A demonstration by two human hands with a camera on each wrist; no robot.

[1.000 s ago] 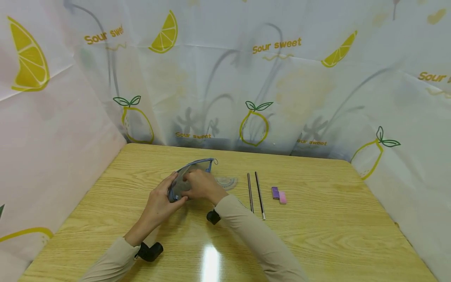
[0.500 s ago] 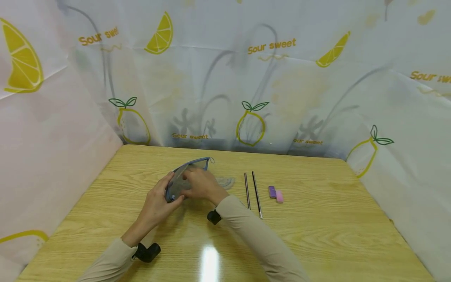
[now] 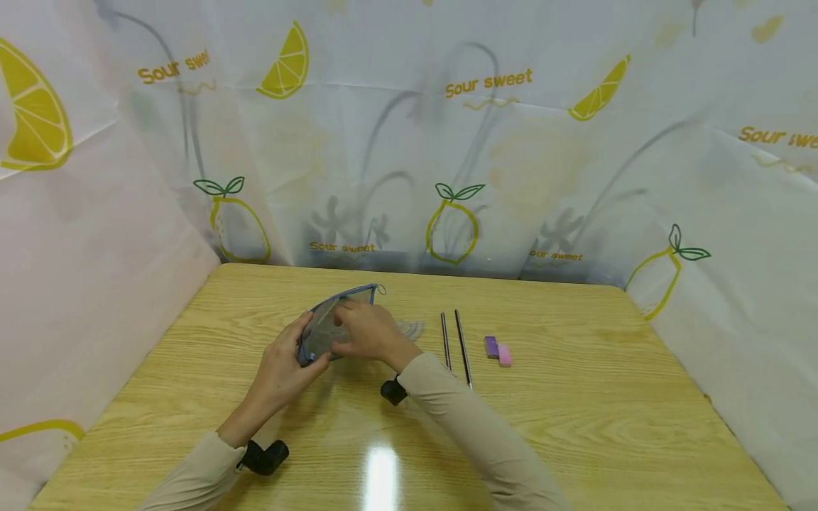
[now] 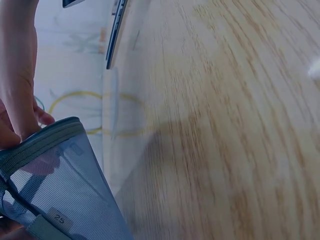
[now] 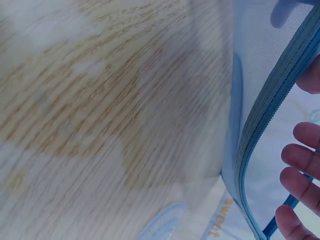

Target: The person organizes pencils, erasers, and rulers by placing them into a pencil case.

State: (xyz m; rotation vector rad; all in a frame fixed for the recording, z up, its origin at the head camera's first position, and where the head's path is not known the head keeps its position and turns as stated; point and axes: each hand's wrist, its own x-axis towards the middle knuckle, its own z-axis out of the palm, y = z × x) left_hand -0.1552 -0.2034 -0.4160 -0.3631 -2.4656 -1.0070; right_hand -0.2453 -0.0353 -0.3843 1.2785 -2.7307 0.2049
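On the wood-grain tabletop [image 3: 575, 397], left of centre: one blue-grey mesh zip pouch [image 3: 324, 328], its zip [image 5: 270, 97] undone and its mouth gaping, with a small tag [image 4: 61, 218] reading "25". The pouch is gripped, tilted, at its left side by the thumb and fingers of the left hand [image 3: 287, 360]; whether its base is touching the wood cannot be told. At the mouth, partly inside, the right hand [image 3: 373, 333] is placed, fingers loosely bent, spread from the thumb, no article seen held. To the right, set out: one clear protractor [image 3: 412, 330], partly hidden by that hand; one purplish pencil [image 3: 446, 342] and one black pencil [image 3: 463, 349], side by side; one purple eraser [image 3: 491, 347] and one pink eraser [image 3: 505, 355], so judged, touching. The step in hand is judged to be the spreading of the pouch's mouth. For the next move, a steady left grip and a wide mouth are seemingly called for.
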